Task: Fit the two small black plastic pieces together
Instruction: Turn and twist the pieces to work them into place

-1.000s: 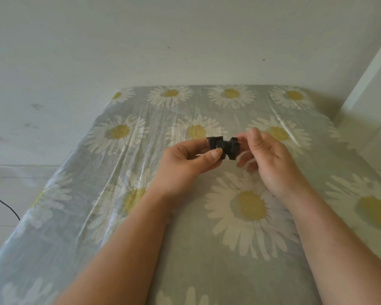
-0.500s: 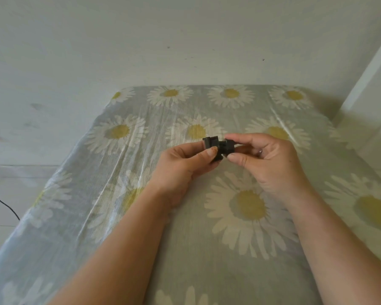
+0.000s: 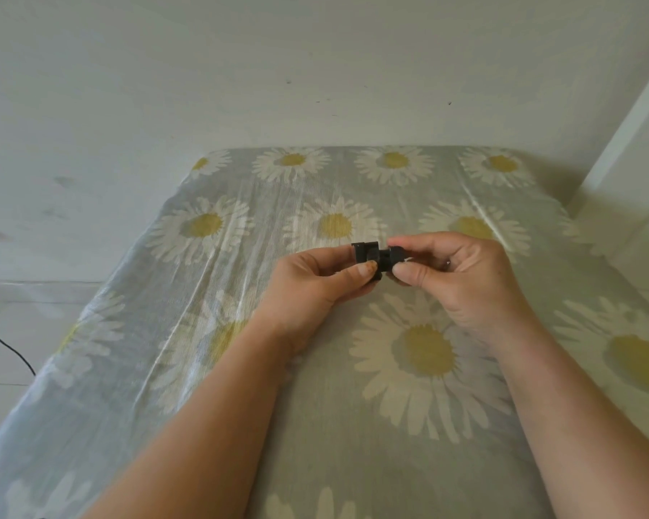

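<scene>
Two small black plastic pieces meet end to end above the table. My left hand [image 3: 315,286] pinches the left black piece [image 3: 365,252] between thumb and fingers. My right hand [image 3: 461,282] pinches the right black piece [image 3: 393,255] the same way, and its fingers hide most of that piece. The two pieces touch in the middle; whether they are locked together I cannot tell. Both hands hover a little above the daisy-print tablecloth [image 3: 210,301].
The cloth-covered table runs back to a white wall [image 3: 315,69]. A white panel or door frame [image 3: 630,151] stands at the right. A thin black cable [image 3: 4,342] lies on the floor to the left of the table.
My right hand has turned so its thumb now faces me, with the right piece pressed against the left one. Both hands stay at about the same spot.
</scene>
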`<state>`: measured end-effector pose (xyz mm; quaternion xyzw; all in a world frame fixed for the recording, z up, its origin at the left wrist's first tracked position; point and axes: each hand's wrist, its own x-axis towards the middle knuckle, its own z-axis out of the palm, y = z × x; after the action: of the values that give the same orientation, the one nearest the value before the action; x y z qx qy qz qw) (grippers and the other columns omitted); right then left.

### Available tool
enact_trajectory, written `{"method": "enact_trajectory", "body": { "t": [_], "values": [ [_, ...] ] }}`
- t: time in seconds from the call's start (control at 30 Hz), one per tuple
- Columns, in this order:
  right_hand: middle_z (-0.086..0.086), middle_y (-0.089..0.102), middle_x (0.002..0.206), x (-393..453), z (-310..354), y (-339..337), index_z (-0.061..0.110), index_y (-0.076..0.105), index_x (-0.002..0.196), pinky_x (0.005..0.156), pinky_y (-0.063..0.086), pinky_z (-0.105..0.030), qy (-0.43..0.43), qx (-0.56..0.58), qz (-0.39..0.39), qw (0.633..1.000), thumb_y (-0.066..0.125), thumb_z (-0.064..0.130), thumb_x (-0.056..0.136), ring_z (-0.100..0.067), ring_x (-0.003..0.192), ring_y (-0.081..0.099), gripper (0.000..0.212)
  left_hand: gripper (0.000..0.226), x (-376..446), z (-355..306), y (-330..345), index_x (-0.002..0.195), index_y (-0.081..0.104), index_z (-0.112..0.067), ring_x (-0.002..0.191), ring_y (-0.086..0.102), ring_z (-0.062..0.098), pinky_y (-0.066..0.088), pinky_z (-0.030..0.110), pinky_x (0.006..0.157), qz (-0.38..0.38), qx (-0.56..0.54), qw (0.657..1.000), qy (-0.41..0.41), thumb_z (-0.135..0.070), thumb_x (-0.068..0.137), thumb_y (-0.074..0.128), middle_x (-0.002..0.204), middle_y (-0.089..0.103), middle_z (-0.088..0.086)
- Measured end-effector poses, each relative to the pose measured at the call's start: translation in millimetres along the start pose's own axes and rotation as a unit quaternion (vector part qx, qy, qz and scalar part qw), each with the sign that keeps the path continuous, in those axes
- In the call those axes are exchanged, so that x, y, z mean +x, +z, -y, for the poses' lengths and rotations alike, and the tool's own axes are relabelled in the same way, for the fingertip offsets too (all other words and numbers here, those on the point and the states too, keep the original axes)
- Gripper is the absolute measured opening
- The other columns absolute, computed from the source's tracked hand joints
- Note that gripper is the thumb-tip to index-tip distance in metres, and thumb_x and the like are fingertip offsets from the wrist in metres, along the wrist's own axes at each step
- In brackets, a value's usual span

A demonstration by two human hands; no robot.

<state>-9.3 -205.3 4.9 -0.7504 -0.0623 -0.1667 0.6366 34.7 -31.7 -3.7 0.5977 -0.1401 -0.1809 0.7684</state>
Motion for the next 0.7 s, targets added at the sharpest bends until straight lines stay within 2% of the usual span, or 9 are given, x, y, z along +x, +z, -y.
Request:
{"method": "enact_trajectory", "body": {
  "t": [0.1, 0.2, 0.33, 0.43, 0.53, 0.7],
  "values": [
    [0.003, 0.077, 0.080, -0.5, -0.3, -1.6, 0.024, 0.076, 0.088, 0.063, 0.053, -0.017, 0.016, 0.030, 0.003, 0.999, 0.075, 0.006, 0.074, -0.013, 0.068, 0.072, 0.023, 0.035, -1.8, -1.3, 0.1, 0.096, 0.073, -0.014, 0.093, 0.070, 0.021, 0.054, 0.027, 0.084, 0.000, 0.030, 1.000, 0.005, -0.021, 0.061, 0.074, 0.094, 0.076, 0.008],
    [-0.003, 0.077, 0.078, -0.4, -1.1, -3.3, 0.022, 0.078, 0.085, 0.059, 0.054, -0.021, 0.047, 0.064, 0.014, 0.997, 0.074, 0.023, 0.068, -0.017, 0.066, 0.072, 0.017, 0.027, -4.0, -2.5, -0.5, 0.094, 0.074, -0.023, 0.087, 0.071, 0.016, 0.054, 0.023, 0.081, -0.002, 0.086, 0.996, 0.015, -0.020, 0.067, 0.075, 0.090, 0.076, 0.005],
    [-0.008, 0.075, 0.073, 0.9, -2.3, -7.1, 0.015, 0.078, 0.080, 0.053, 0.053, -0.021, 0.100, 0.123, 0.036, 0.987, 0.072, 0.027, 0.066, -0.018, 0.059, 0.069, 0.020, 0.026, -6.0, -2.4, 0.5, 0.097, 0.073, -0.027, 0.090, 0.071, 0.018, 0.051, 0.035, 0.092, 0.008, 0.157, 0.987, 0.031, -0.017, 0.073, 0.074, 0.094, 0.076, 0.004],
    [-0.010, 0.074, 0.072, 1.7, -1.7, -7.2, 0.011, 0.077, 0.079, 0.051, 0.053, -0.020, 0.123, 0.144, 0.030, 0.982, 0.075, 0.031, 0.060, -0.018, 0.056, 0.069, 0.028, 0.028, -7.3, -1.8, 4.6, 0.095, 0.073, -0.030, 0.090, 0.071, 0.018, 0.052, 0.034, 0.090, 0.004, 0.156, 0.987, 0.042, -0.023, 0.068, 0.073, 0.093, 0.076, 0.002],
    [-0.007, 0.074, 0.068, 2.4, -1.7, -4.2, 0.012, 0.076, 0.073, 0.049, 0.053, -0.019, 0.125, 0.159, 0.007, 0.979, 0.076, 0.030, 0.056, -0.018, 0.055, 0.069, 0.025, 0.026, -6.3, 0.4, 7.0, 0.091, 0.074, -0.035, 0.086, 0.072, 0.016, 0.053, 0.032, 0.086, -0.017, 0.141, 0.989, 0.044, -0.025, 0.067, 0.073, 0.087, 0.077, 0.000],
    [-0.003, 0.076, 0.075, 1.4, -3.2, 1.3, 0.017, 0.076, 0.072, 0.057, 0.055, -0.022, 0.094, 0.144, -0.022, 0.985, 0.077, 0.028, 0.061, -0.018, 0.067, 0.072, 0.016, 0.028, -3.0, 4.2, 8.3, 0.100, 0.072, -0.016, 0.093, 0.070, 0.023, 0.053, 0.034, 0.089, -0.026, 0.058, 0.998, 0.016, -0.015, 0.072, 0.072, 0.095, 0.075, 0.011]
  ]
}}
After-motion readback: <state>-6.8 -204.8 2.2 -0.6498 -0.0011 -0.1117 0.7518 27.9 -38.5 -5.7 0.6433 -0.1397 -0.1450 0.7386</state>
